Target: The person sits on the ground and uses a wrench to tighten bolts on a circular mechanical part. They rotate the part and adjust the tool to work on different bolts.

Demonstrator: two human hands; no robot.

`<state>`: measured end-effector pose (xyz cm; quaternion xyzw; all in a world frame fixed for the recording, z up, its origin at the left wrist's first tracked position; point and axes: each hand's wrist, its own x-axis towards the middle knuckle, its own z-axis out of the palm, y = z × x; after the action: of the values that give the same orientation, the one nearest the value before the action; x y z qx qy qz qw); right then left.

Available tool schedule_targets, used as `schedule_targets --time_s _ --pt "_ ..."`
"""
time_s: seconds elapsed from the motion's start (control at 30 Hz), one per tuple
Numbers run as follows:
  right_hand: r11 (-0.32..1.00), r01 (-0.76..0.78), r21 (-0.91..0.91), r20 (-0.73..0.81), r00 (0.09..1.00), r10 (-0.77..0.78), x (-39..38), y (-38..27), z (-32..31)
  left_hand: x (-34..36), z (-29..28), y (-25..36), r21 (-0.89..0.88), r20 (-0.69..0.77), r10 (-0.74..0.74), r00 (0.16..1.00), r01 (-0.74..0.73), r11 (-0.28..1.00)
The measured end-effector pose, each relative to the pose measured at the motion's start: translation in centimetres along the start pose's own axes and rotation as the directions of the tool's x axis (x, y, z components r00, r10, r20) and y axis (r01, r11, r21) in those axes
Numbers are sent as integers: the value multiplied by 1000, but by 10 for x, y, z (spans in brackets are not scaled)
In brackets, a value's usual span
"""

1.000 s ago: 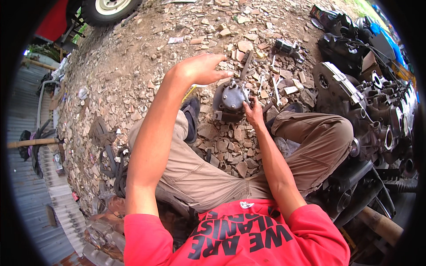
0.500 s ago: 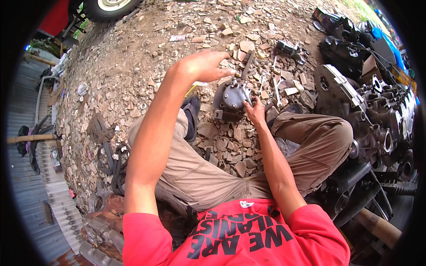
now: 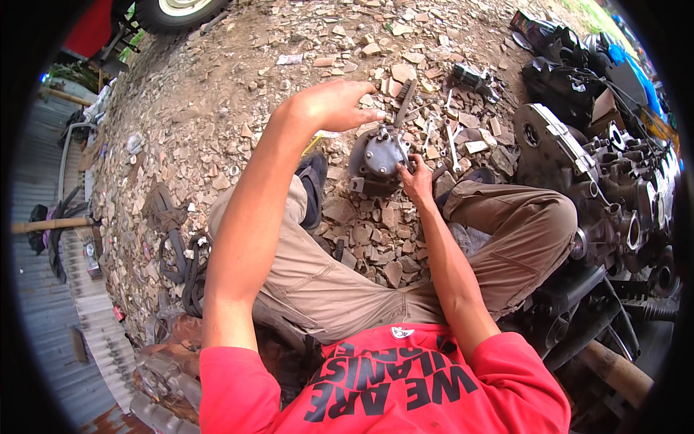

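A grey round metal housing with bolts around its cover [image 3: 383,155] stands on the stony ground between my feet. My right hand [image 3: 416,178] grips its right edge, thumb toward the cover and fingers curled at the side, partly hidden. Above the housing's far left edge, my left hand [image 3: 336,105] reaches with fingers stretched and thumb apart, seemingly holding nothing. Just beyond the housing lies a dark brush [image 3: 405,103]. To its right are several wrenches, among them a long spanner [image 3: 452,148].
A dark mechanical part [image 3: 473,81] lies past the wrenches. Large engine parts [image 3: 585,173] are piled at the right. Dark hoses [image 3: 191,278] and a dirty metal casting [image 3: 170,372] sit at the left. A tyre [image 3: 181,14] stands at the far left, and corrugated sheets [image 3: 43,289] line the left side.
The light sliver by my right fingers on the cover no longer shows. Both hands have stayed nearly in place, and the view has shifted very slightly.
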<state>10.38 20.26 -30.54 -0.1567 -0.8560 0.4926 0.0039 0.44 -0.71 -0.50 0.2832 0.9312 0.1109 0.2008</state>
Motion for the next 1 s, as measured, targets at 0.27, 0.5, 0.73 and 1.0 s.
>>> schedule_targets --time_s 0.27,0.5,0.73,1.0 --pt "991 126 37 -49 991 -124 0 7 -1 3 3 -1 -11 -10 8 1000 -8 1000" --pt "991 102 81 -10 995 -101 -1 -1 -1 1 -2 0 5 12 -2 1000 1 1000" --pt "996 88 -18 36 996 -87 5 3 -8 0 -6 5 -1 32 -23 999 23 1000" --pt "995 99 13 -28 995 -99 0 0 -3 1 -6 5 34 54 -14 998 12 999"
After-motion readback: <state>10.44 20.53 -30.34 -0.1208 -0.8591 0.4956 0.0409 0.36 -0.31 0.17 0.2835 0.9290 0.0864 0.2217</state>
